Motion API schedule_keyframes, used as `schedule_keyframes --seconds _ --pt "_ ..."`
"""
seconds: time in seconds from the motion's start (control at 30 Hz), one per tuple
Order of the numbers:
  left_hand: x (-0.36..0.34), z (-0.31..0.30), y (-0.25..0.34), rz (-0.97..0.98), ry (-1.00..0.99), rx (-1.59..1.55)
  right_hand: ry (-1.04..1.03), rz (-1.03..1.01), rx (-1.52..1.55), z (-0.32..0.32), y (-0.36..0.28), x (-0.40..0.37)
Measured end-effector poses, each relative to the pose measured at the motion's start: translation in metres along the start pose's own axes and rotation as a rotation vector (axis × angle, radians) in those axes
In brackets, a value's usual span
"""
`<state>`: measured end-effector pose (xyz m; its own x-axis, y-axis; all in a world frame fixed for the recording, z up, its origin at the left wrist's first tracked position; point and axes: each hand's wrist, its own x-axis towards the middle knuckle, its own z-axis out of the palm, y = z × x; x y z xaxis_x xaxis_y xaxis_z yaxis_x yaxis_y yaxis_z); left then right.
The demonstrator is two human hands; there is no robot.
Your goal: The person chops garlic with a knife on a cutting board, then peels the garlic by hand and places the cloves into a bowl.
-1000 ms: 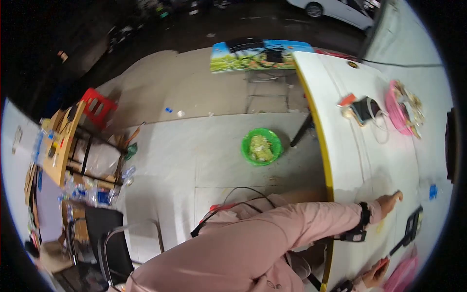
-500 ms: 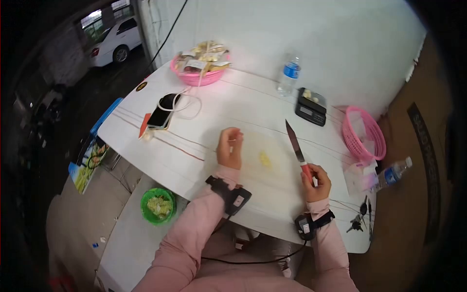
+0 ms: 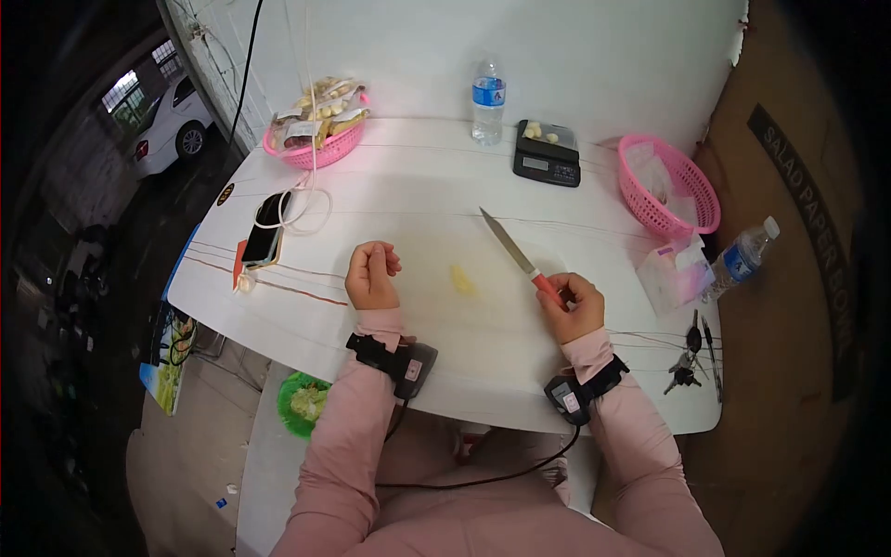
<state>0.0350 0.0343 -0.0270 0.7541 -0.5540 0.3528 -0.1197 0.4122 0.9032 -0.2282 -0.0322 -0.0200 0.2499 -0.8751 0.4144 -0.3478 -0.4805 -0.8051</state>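
Note:
My right hand (image 3: 573, 311) grips the red handle of a knife (image 3: 506, 239), whose bare blade points up and left over the table. Pale yellow pieces (image 3: 461, 279) lie in a small heap on a whitish, translucent cutting board (image 3: 455, 348) between my hands. To the left of the heap, my left hand (image 3: 373, 276) is raised with its fingers curled in, and nothing shows in it.
On the white table (image 3: 418, 153) are a filled pink basket (image 3: 320, 148), phone (image 3: 267, 227), bottle (image 3: 488, 102), black scale (image 3: 548, 167) with pale pieces, another pink basket (image 3: 668, 186), tissue pack (image 3: 676, 274), second bottle (image 3: 742, 260) and keys (image 3: 687, 362). A green bowl (image 3: 297, 404) stands below.
The view has shifted, so the table's things appear further left and mostly higher. My left hand's fingers look more curled. The knife is tilted further left, still in my right hand.

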Motion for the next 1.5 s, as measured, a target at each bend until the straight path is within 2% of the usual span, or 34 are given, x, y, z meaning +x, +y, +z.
schedule_keyframes --seconds 0.07,0.13,0.17,0.2,0.27,0.4,0.47,0.53,0.7,1.0,1.13,1.23,1.5 --pt "0.001 -0.001 -0.002 -0.025 0.009 -0.037 0.001 0.042 0.029 0.002 0.002 0.000" --pt "0.000 -0.002 -0.002 -0.012 0.004 -0.031 0.043 0.000 -0.003 0.005 0.012 0.001" --pt "0.001 -0.002 0.000 -0.002 -0.014 -0.043 -0.023 0.101 -0.051 -0.001 0.000 0.002" --pt "0.001 -0.003 0.002 0.000 -0.010 -0.034 -0.029 0.101 -0.044 0.002 0.003 0.002" --pt "-0.001 0.000 0.005 -0.004 -0.001 -0.010 -0.001 0.015 -0.109 0.003 0.013 0.000" --pt "0.000 -0.001 0.001 -0.043 -0.010 -0.044 -0.010 -0.024 -0.163 0.000 0.015 0.001" --pt "0.000 -0.001 0.000 -0.023 -0.006 -0.014 -0.029 -0.123 -0.237 -0.002 0.010 0.001" --pt "-0.002 0.000 0.001 -0.017 -0.013 -0.013 -0.036 -0.091 -0.223 -0.002 0.009 0.000" --pt "-0.002 -0.001 0.005 -0.030 -0.027 0.043 -0.096 -0.160 -0.298 -0.005 -0.001 0.000" --pt "-0.003 -0.001 0.003 -0.028 -0.056 0.013 -0.173 -0.304 -0.231 0.001 -0.004 -0.003" --pt "-0.001 -0.001 0.002 -0.050 -0.063 0.030 -0.229 -0.295 -0.235 -0.001 -0.011 -0.003" --pt "-0.004 -0.002 0.003 -0.034 -0.070 0.016 -0.143 -0.302 -0.226 0.000 -0.009 -0.005" --pt "-0.004 -0.001 0.004 -0.037 -0.076 0.020 -0.225 -0.270 -0.216 0.000 -0.008 -0.002"
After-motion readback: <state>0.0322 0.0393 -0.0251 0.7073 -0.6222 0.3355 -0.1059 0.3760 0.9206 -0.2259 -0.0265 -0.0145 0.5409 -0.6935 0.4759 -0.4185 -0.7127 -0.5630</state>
